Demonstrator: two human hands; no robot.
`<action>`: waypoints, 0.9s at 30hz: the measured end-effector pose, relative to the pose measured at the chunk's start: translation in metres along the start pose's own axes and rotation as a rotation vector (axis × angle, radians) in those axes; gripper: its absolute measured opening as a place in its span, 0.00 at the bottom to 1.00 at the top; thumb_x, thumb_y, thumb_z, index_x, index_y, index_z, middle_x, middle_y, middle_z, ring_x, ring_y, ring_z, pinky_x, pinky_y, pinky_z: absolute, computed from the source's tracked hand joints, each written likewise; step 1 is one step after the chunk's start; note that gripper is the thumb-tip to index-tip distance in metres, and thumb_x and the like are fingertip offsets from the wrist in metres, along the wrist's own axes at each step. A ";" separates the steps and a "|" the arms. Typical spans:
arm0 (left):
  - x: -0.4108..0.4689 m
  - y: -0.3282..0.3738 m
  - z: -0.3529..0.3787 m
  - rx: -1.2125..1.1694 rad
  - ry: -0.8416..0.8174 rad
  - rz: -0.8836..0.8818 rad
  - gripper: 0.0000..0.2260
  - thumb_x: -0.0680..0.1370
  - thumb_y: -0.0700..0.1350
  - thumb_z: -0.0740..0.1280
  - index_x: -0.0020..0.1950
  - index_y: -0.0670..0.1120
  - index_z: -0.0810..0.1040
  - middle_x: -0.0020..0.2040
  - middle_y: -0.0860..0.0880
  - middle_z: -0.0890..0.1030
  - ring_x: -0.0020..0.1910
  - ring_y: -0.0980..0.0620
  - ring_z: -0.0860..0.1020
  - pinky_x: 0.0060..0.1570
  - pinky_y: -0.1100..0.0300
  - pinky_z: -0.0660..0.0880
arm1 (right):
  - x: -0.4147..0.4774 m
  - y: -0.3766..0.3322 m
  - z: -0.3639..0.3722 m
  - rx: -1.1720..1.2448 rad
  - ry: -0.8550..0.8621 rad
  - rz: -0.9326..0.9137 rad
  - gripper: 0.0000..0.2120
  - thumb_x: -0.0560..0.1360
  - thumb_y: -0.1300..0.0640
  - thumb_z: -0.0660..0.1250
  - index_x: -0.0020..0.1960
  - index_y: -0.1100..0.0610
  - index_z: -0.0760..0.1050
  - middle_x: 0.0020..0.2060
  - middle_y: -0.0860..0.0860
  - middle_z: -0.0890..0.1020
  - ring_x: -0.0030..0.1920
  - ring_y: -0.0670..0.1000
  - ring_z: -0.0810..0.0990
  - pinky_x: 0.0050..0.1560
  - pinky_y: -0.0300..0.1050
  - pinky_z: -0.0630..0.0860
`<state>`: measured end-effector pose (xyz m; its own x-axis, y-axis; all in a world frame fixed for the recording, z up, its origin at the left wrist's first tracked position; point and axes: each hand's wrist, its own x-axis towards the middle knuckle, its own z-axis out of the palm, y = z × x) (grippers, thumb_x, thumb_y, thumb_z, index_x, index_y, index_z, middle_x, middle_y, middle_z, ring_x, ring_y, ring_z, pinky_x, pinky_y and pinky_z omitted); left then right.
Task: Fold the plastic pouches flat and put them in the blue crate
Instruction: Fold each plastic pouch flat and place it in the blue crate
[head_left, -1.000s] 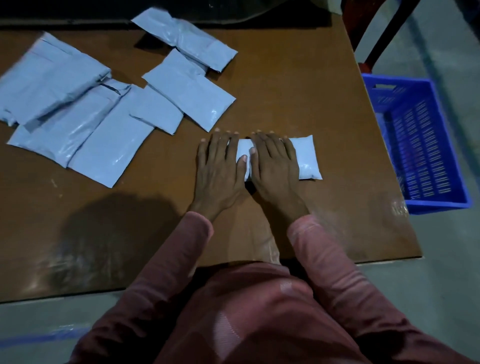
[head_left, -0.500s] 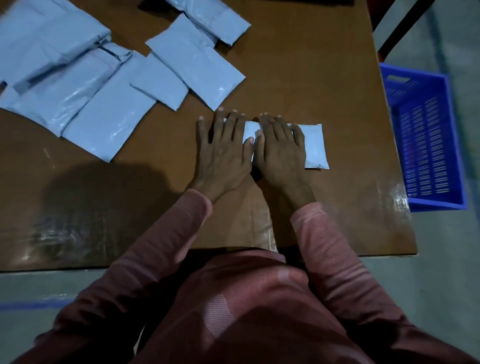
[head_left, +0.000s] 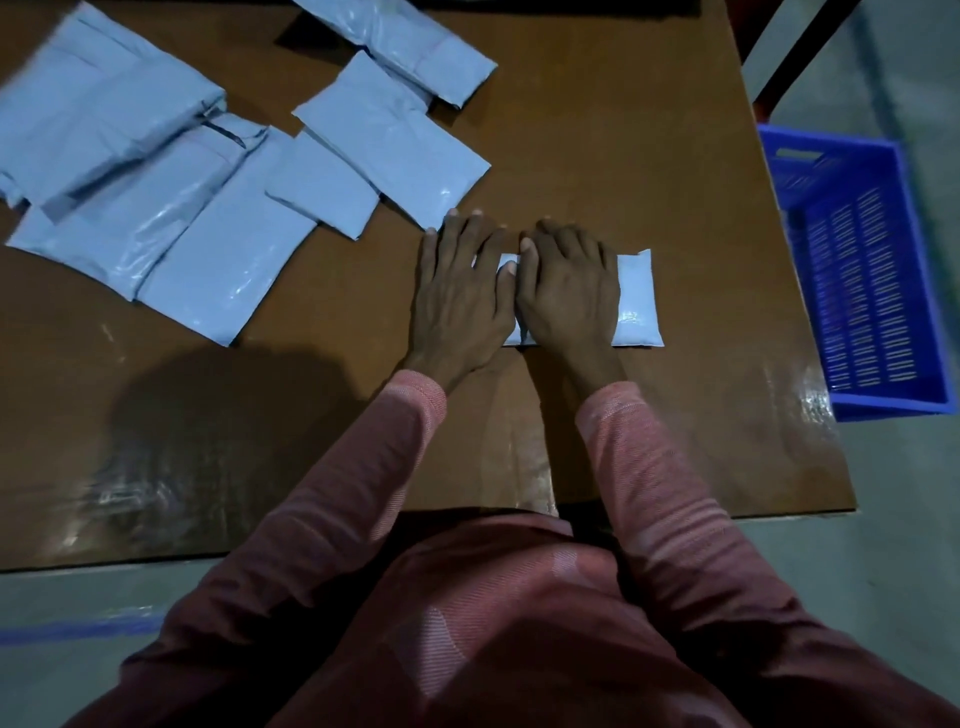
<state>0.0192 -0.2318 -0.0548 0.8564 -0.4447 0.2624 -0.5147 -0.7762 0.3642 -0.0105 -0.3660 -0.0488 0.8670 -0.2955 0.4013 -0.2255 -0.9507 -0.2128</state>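
Observation:
A folded light-blue plastic pouch (head_left: 638, 299) lies on the brown table (head_left: 597, 130), mostly covered by my hands. My left hand (head_left: 460, 293) presses flat on its left part, fingers straight. My right hand (head_left: 569, 288) presses flat on its middle, and only the pouch's right end shows beyond it. The two hands lie side by side, thumbs touching. Several unfolded pouches (head_left: 208, 223) lie spread over the table's far left. The blue crate (head_left: 862, 270) stands on the floor off the table's right edge, with nothing visible inside.
One pouch (head_left: 389, 140) lies just beyond my left fingertips, another (head_left: 415, 52) at the far edge. A dark chair leg (head_left: 795, 57) stands behind the crate. The table's near edge runs just in front of my body.
Both hands keep pressing the same folded pouch. My head has shifted, so the table and pouches sit a little differently in view; the hands have barely moved on the pouch.

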 end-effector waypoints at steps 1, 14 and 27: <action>0.000 0.000 0.000 0.012 -0.009 -0.002 0.23 0.86 0.53 0.48 0.77 0.46 0.70 0.79 0.43 0.67 0.81 0.42 0.59 0.79 0.40 0.54 | 0.000 0.000 0.001 -0.013 -0.015 0.001 0.20 0.84 0.49 0.54 0.62 0.54 0.81 0.65 0.51 0.81 0.67 0.54 0.75 0.67 0.54 0.67; 0.008 0.000 -0.002 0.146 -0.122 -0.015 0.26 0.86 0.52 0.44 0.82 0.44 0.62 0.84 0.47 0.57 0.84 0.43 0.47 0.80 0.38 0.46 | 0.009 -0.006 -0.001 -0.079 -0.132 0.058 0.25 0.84 0.46 0.50 0.76 0.55 0.69 0.76 0.49 0.69 0.79 0.54 0.60 0.73 0.59 0.60; 0.009 0.023 -0.025 0.243 -0.119 0.039 0.24 0.81 0.52 0.56 0.72 0.41 0.74 0.76 0.40 0.72 0.81 0.39 0.58 0.79 0.33 0.45 | 0.007 0.004 -0.030 0.122 -0.142 0.094 0.29 0.84 0.41 0.50 0.77 0.56 0.67 0.78 0.50 0.66 0.80 0.53 0.57 0.78 0.58 0.50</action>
<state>0.0138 -0.2428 -0.0214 0.8424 -0.5146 0.1599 -0.5345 -0.8355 0.1274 -0.0188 -0.3750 -0.0204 0.9006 -0.3580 0.2466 -0.2604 -0.8986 -0.3532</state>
